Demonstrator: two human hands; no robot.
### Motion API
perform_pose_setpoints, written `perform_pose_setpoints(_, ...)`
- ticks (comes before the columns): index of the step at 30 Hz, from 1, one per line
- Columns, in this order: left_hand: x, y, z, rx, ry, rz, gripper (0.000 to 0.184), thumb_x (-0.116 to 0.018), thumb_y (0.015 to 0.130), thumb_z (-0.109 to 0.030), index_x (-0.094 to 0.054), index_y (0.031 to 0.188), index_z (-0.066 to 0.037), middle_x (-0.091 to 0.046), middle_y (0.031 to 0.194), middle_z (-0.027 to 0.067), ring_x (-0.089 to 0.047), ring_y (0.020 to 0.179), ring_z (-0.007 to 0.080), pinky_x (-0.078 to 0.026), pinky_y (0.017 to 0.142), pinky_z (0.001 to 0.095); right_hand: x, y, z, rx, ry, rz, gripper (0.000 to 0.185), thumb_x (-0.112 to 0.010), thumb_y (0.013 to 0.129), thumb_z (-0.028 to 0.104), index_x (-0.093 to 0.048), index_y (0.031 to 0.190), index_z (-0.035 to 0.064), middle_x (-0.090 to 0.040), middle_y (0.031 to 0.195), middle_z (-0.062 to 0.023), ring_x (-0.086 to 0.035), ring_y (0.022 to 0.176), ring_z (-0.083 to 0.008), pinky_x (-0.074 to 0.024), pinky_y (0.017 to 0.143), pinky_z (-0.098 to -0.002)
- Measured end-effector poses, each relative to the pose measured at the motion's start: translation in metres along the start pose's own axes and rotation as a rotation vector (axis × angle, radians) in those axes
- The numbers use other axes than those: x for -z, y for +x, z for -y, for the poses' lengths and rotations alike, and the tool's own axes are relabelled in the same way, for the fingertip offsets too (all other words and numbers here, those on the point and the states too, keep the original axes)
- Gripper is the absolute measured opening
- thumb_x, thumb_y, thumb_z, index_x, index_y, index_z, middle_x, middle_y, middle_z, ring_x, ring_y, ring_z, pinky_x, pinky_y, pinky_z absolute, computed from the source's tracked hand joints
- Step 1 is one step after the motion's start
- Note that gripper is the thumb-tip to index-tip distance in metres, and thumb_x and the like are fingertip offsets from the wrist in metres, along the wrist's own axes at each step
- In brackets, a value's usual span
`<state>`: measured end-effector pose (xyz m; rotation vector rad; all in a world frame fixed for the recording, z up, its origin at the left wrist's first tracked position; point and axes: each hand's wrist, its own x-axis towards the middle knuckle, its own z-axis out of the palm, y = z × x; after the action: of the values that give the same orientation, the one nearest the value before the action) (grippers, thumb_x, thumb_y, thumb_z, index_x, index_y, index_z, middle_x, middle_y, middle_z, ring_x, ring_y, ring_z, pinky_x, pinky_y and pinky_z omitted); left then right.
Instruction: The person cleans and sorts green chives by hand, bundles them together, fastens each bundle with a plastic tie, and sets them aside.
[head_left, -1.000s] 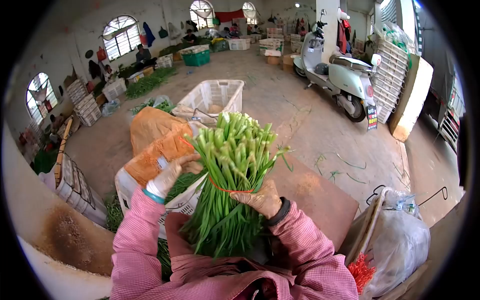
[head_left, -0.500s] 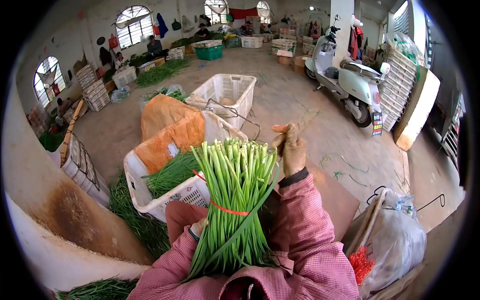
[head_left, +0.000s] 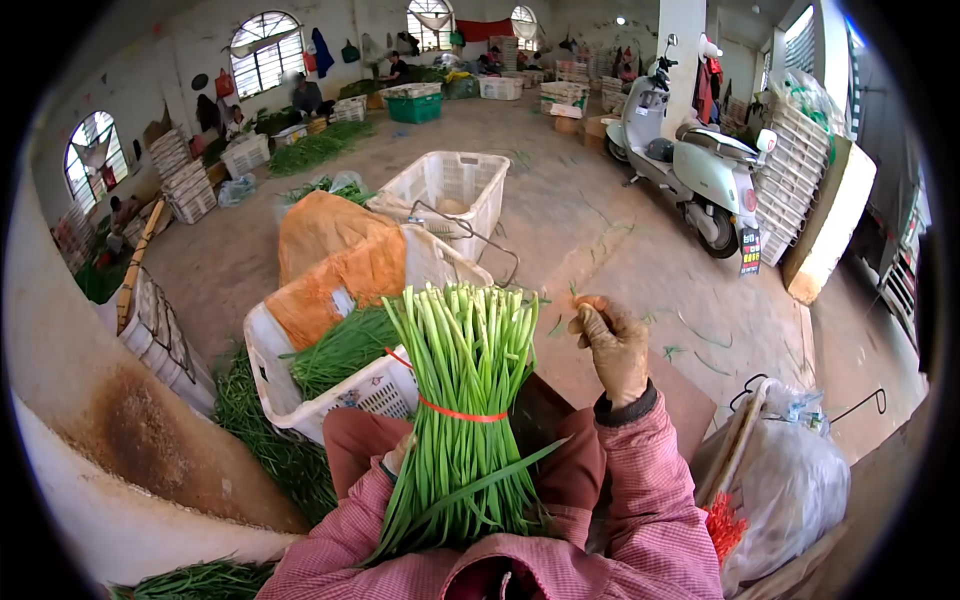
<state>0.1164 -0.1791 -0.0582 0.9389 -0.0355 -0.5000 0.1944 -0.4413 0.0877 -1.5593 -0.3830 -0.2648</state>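
Note:
A big bunch of green stalks (head_left: 465, 350) stands upright against my lap, pale cut ends up, with a red band (head_left: 462, 412) around its middle. My left hand (head_left: 398, 455) is at the bunch's left side, mostly hidden behind the leaves, so its fingers cannot be made out. To the right of the bunch and apart from it, my right hand (head_left: 613, 345) is raised with fingers pinched together; a tiny green bit shows near the fingertips. One long leaf (head_left: 490, 482) sticks out to the right across the lower bunch.
At the left, a white crate (head_left: 345, 400) holds greens and an orange cloth (head_left: 335, 260). Behind it are another white crate (head_left: 485, 205) and a metal hook. A brown board (head_left: 675, 400) lies right of my lap, near a plastic bag (head_left: 790, 490). A scooter (head_left: 705, 165) and seated people are farther back.
My left hand has gone from above the crate to the bunch's left side. My right hand left the band and moved up and right. The bunch stands straighter, and the long leaf has dropped rightward.

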Motion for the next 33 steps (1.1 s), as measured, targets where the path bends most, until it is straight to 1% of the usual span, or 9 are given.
perform_pose_setpoints(2, -0.001, -0.001, 0.0, 0.001, -0.001, 0.003, 0.083, -0.064, 0.066, -0.049, -0.031, 0.126, -0.002, -0.043, 0.121, 0.0121, -0.041, 0.111, 0.021, -0.031, 0.094, 0.0342, 0.001, 0.001, 0.016, 0.493, -0.431, -0.114, 0.023, -0.057, 0.078, 0.01, -0.058, 0.101, 0.0076, -0.054, 0.066, -0.0004, -0.051, 0.055, -0.0096, -0.0433, 0.049, -0.0235)
perform_pose_setpoints(6, -0.001, -0.005, 0.002, 0.013, -0.008, -0.001, 0.083, -0.064, 0.066, -0.047, -0.031, 0.126, -0.002, -0.043, 0.121, 0.0119, -0.04, 0.111, 0.0209, -0.03, 0.095, 0.0342, -0.029, 0.005, 0.042, 0.619, -1.4, 0.084, 0.032, -0.055, 0.075, 0.016, -0.054, 0.106, 0.0214, -0.056, 0.068, -0.004, -0.058, 0.06, -0.0203, -0.0465, 0.048, -0.0313)
perform_pose_setpoints(11, -0.003, -0.011, 0.001, 0.02, -0.027, 0.002, 0.083, -0.065, 0.065, -0.046, -0.031, 0.126, -0.002, -0.042, 0.121, 0.0118, -0.04, 0.112, 0.0208, -0.03, 0.095, 0.0342, 0.009, 0.063, 0.02, 0.846, -0.964, -0.223, 0.025, -0.06, 0.071, 0.008, -0.06, 0.094, 0.0173, -0.054, 0.061, -0.0054, -0.054, 0.055, -0.0215, -0.043, 0.046, -0.031)
perform_pose_setpoints(15, -0.006, -0.02, -0.003, 0.006, -0.053, 0.002, 0.082, -0.066, 0.065, -0.045, -0.031, 0.126, -0.002, -0.042, 0.122, 0.0117, -0.039, 0.112, 0.0208, -0.029, 0.095, 0.0342, 0.114, 0.112, -0.011, 0.391, -0.783, -0.796, 0.012, -0.06, 0.076, 0.018, -0.065, 0.082, 0.0092, -0.058, 0.066, -0.0133, -0.056, 0.058, -0.0177, -0.0439, 0.055, -0.0289)
perform_pose_setpoints(18, -0.021, -0.029, -0.022, 0.001, -0.062, -0.003, 0.082, -0.067, 0.065, -0.044, -0.031, 0.126, -0.002, -0.042, 0.122, 0.0116, -0.039, 0.112, 0.0207, -0.029, 0.096, 0.0342, 0.126, 0.079, -0.044, -0.223, -1.378, -0.248, 0.067, -0.062, 0.074, 0.029, -0.027, 0.129, 0.0114, -0.056, 0.093, -0.0236, -0.057, 0.084, -0.0316, -0.0467, 0.068, -0.0358)
perform_pose_setpoints(19, -0.024, -0.027, -0.03, -0.019, -0.041, -0.009, 0.082, -0.067, 0.065, -0.043, -0.031, 0.126, -0.002, -0.042, 0.122, 0.0116, -0.039, 0.112, 0.0207, -0.029, 0.096, 0.0342, 0.122, 0.069, -0.087, 0.134, -1.181, -0.165, 0.083, -0.066, 0.072, 0.029, -0.012, 0.133, 0.01, -0.045, 0.115, -0.0264, -0.049, 0.104, -0.0293, -0.045, 0.079, -0.0331)
perform_pose_setpoints(24, -0.019, -0.001, -0.079, -0.369, 0.404, -0.005, 0.078, -0.07, 0.064, -0.031, -0.032, 0.126, -0.002, -0.047, 0.115, 0.0074, -0.046, 0.102, 0.0185, -0.035, 0.09, 0.0324, -0.035, 0.001, -0.039, -0.099, 0.335, 0.645, 0.101, -0.068, 0.068, 0.04, -0.001, 0.134, 0.003, -0.026, 0.132, -0.0201, -0.03, 0.12, -0.0275, -0.026, 0.098, -0.037)
perform_pose_setpoints(30, -0.056, -0.057, -0.187, -0.43, 0.931, -0.121, 0.083, -0.076, 0.06, -0.023, -0.03, 0.126, -0.001, -0.047, 0.115, 0.0065, -0.045, 0.103, 0.0147, -0.037, 0.088, 0.0306, -0.146, 0.007, 0.012, -0.201, 1.101, 0.38, 0.056, -0.064, 0.074, 0.034, -0.043, 0.113, -0.0015, -0.052, 0.109, -0.0087, -0.05, 0.1, -0.0186, -0.0401, 0.087, -0.0298)
perform_pose_setpoints(33, -0.072, -0.113, -0.208, -0.396, 1.169, -0.252, 0.076, -0.076, 0.061, -0.015, -0.034, 0.124, -0.001, -0.05, 0.112, 0.0056, -0.045, 0.1, 0.0122, -0.038, 0.087, 0.0287, -0.184, -0.015, 0.015, -0.352, 1.285, 0.543, 0.064, -0.061, 0.073, 0.039, -0.036, 0.121, 0.0051, -0.046, 0.119, -0.0067, -0.046, 0.107, -0.0214, -0.0398, 0.09, -0.0359)
